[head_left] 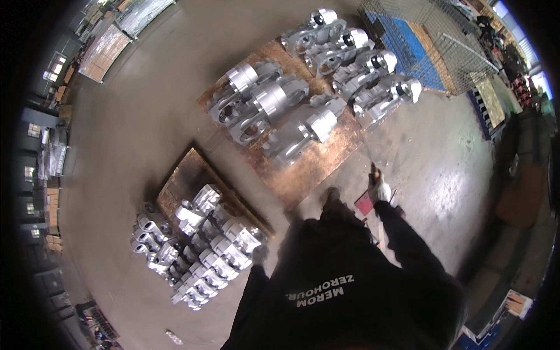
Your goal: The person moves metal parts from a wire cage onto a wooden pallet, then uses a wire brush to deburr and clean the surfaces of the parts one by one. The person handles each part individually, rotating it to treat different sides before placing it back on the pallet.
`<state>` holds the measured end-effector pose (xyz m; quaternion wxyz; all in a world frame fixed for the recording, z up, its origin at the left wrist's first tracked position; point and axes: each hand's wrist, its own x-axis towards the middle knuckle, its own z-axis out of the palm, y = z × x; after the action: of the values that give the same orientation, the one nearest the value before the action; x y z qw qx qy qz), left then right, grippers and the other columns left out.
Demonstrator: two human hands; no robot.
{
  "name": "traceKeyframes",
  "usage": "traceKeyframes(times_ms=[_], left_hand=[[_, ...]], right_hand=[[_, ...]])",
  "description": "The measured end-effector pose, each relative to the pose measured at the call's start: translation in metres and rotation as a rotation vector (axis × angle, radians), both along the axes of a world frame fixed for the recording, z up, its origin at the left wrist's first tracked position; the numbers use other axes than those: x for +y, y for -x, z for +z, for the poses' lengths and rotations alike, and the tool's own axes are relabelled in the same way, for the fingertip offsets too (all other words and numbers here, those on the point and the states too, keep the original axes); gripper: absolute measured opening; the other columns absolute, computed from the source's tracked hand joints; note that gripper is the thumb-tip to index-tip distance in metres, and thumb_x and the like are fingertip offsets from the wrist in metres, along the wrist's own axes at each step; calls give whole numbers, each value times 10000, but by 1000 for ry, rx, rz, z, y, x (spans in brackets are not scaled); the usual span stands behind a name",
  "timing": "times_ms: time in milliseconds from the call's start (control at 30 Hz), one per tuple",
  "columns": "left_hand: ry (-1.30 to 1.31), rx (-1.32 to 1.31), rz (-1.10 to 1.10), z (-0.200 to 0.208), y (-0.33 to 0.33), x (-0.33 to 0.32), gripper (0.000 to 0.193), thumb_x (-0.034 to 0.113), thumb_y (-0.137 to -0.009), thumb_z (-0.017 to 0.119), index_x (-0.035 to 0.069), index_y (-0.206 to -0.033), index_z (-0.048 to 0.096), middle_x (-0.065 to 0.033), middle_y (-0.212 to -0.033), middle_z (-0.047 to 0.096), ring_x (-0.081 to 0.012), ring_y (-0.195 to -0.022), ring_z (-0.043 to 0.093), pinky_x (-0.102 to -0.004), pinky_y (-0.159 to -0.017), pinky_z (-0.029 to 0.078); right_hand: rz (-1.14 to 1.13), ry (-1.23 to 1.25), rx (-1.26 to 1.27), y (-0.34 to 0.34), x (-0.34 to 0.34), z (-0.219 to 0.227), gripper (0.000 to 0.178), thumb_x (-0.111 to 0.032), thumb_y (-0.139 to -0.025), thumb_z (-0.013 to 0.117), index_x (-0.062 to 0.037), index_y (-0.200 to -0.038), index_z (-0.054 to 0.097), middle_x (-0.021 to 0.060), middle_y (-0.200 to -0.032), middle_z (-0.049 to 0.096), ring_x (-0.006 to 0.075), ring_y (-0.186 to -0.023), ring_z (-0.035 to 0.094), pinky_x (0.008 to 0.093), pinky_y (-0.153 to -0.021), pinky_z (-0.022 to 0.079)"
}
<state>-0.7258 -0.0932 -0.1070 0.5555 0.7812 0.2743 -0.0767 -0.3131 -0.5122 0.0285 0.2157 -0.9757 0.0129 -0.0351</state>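
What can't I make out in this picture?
All in the head view:
Left hand: dim and blurred; whether it touches the metal castings is unclear.
Tool in the right hand: its far end blurs.
Dark jacket: hides whatever lies beneath.
Far-left boxes: too small for detail.

Near corner of the brown board [289, 185] was pretty open, but silver castings [269, 100] jammed its far half, wire cage [464, 63] beyond.

3 castings [269, 100] on a board [291, 181], 4 castings [353, 41] farther right, mesh cage [464, 55] beyond, more castings [219, 265] on another board [182, 175] left
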Motion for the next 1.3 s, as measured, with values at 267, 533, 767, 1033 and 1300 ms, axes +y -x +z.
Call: traceKeyframes(times_ms=[267, 533, 767, 1033, 1300], left_hand=[[394, 260, 692, -27, 92, 24, 189, 180, -910, 698, -4, -873, 672, -63, -686, 652, -167, -608, 641, -329, -589, 549], [541, 5, 627, -22, 28, 49, 133, 159, -942, 667, 37, -903, 706, -19, -772, 661, -122, -713, 610, -285, -603, 468], [400, 27, 631, -18, 8, 30, 195, 141, -959, 673, 4, -1098, 666, -50, -896, 678, -143, -752, 627, -290, -671, 507], [597, 106, 970, 27, 56, 15, 244, 120, -903, 612, 113, -660, 594, 17, -601, 556, -112, -509, 514, -275, -469, 370], [508, 231, 1088, 31, 95, -10, 101, 174, -946, 658, 82, -980, 641, -37, -784, 636, -172, -672, 614, -322, -593, 492]], right_hand=[[258, 267, 346, 74, 42, 37, 418, -366, -1057, 495, -208, -1444, 477, 171, -1057, 717, 379, -744, 718, 504, -620, 554], [542, 179, 75, 76, 115, 80, 433, -412, -990, 607, -162, -1338, 549, 202, -777, 710, 436, -677, 687, 541, -575, 529], [621, 33, 2, 32, 250, 63, 417, -368, -1022, 560, -150, -1366, 472, 225, -746, 689, 457, -677, 675, 566, -561, 506], [723, 118, 87, -5, 257, 65, 354, -343, -1020, 557, -140, -1300, 480, 203, -787, 698, 448, -700, 676, 558, -582, 508], [605, 105, 203, -20, 266, 47, 397, -364, -1027, 537, -180, -1372, 466, 196, -866, 718, 437, -765, 695, 574, -624, 515]])
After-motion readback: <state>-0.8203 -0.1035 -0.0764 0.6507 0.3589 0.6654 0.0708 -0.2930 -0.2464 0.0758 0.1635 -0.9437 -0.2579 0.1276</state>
